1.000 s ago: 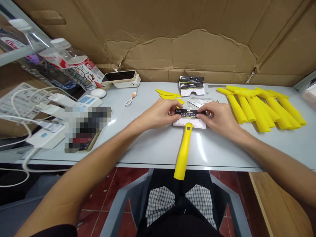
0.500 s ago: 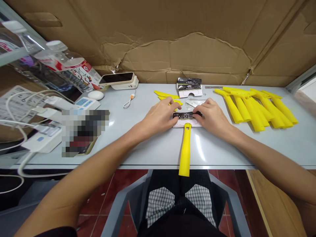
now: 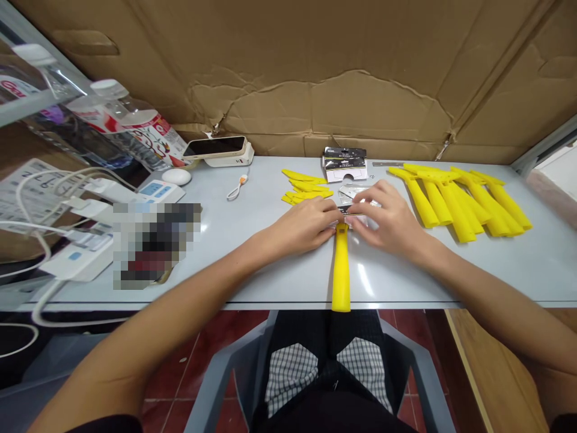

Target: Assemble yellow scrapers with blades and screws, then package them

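Note:
A black-and-white packet [image 3: 346, 210] lies mostly hidden under my two hands at the middle of the table. My left hand [image 3: 309, 225] covers its left part, fingers closed on it. From the right, my right hand [image 3: 383, 216] touches the packet with its fingers apart. Just below the fingers, a yellow handle [image 3: 341, 270] points toward the table's front edge, its top end against the packet. Behind my right hand lie small clear bags [image 3: 352, 191]. Thin yellow pieces [image 3: 306, 187] rest behind my left hand.
More black-and-white packets [image 3: 345, 163] stand near the cardboard [image 3: 270, 102]. Several yellow handles [image 3: 460, 204] lie at the right. A phone [image 3: 215, 147], a cable [image 3: 237, 187], a power strip [image 3: 81, 255], bottles [image 3: 151, 129] and a blurred-out object [image 3: 155, 246] are at the left.
My left hand has moved right and down over the packet, covering more of it. The fingers of my right hand have spread. The yellow handle sits slightly farther up, away from me.

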Available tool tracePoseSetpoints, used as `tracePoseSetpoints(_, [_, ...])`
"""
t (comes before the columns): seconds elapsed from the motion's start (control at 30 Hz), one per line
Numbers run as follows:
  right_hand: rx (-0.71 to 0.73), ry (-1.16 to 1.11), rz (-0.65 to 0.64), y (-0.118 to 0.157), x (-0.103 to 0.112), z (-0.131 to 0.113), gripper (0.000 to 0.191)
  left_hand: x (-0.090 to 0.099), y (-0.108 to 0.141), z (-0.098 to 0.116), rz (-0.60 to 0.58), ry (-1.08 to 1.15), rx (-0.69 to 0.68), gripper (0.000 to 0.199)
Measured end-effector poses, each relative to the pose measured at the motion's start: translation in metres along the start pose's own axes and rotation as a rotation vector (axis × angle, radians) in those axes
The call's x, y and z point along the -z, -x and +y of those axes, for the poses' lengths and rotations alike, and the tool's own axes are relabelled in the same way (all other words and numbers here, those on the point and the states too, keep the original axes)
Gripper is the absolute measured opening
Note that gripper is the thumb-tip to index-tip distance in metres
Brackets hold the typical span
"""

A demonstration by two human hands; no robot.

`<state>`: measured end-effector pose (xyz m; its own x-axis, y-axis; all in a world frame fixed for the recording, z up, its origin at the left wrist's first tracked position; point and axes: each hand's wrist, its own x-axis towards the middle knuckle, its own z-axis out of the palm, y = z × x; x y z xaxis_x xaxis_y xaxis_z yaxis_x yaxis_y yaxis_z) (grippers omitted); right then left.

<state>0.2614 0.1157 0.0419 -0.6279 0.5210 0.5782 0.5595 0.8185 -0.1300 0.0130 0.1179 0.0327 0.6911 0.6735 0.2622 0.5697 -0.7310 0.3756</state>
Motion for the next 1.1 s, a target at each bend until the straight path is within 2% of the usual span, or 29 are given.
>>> tracePoseSetpoints(0.07, [0.186, -0.101, -0.113, 0.002, 0.005, -0.012, 0.028, -0.001, 0.000, 0.001, 0.005, 0.011, -0.003, 0.016])
tracePoseSetpoints(0.13, [0.305, -0.163, -0.257, 0.005, 0.007, -0.022, 0.030, 0.000, 0.000, 0.000, -0.003, 0.015, -0.008, 0.016])
tracePoseSetpoints(0.23, [0.321, -0.215, -0.411, 0.007, 0.008, -0.026, 0.030, 0.002, -0.001, -0.004, -0.003, 0.031, 0.002, 0.021])
tracePoseSetpoints(0.3, [0.299, -0.252, -0.438, 0.007, 0.010, -0.024, 0.031, 0.002, -0.001, -0.005, 0.004, 0.053, 0.019, 0.022])
tracePoseSetpoints(0.67, [0.271, -0.354, -0.418, 0.008, 0.003, -0.022, 0.029, -0.003, -0.001, -0.004, 0.032, 0.071, 0.067, 0.021])
tracePoseSetpoints(0.73, [0.284, -0.358, -0.373, 0.005, 0.009, -0.020, 0.029, 0.000, -0.002, -0.003, 0.019, 0.041, 0.058, 0.021])
tracePoseSetpoints(0.8, [0.260, -0.368, -0.256, 0.007, 0.021, -0.017, 0.022, 0.007, 0.001, 0.002, 0.022, 0.022, 0.047, 0.023])
tracePoseSetpoints(0.87, [0.164, -0.367, -0.106, 0.017, 0.033, -0.015, 0.015, 0.017, 0.012, 0.011, 0.059, 0.018, 0.046, 0.027])
tracePoseSetpoints(0.93, [0.021, -0.293, -0.013, 0.036, 0.039, -0.016, 0.019, 0.025, 0.030, 0.024, 0.146, 0.033, 0.092, 0.029])
tracePoseSetpoints(1.03, [-0.125, -0.173, -0.028, 0.070, 0.034, -0.023, 0.031, 0.019, 0.064, 0.040, 0.275, 0.070, 0.204, 0.026])
tracePoseSetpoints(1.1, [-0.215, -0.098, -0.111, 0.087, 0.025, -0.030, 0.042, 0.004, 0.083, 0.047, 0.261, 0.059, 0.295, 0.033])
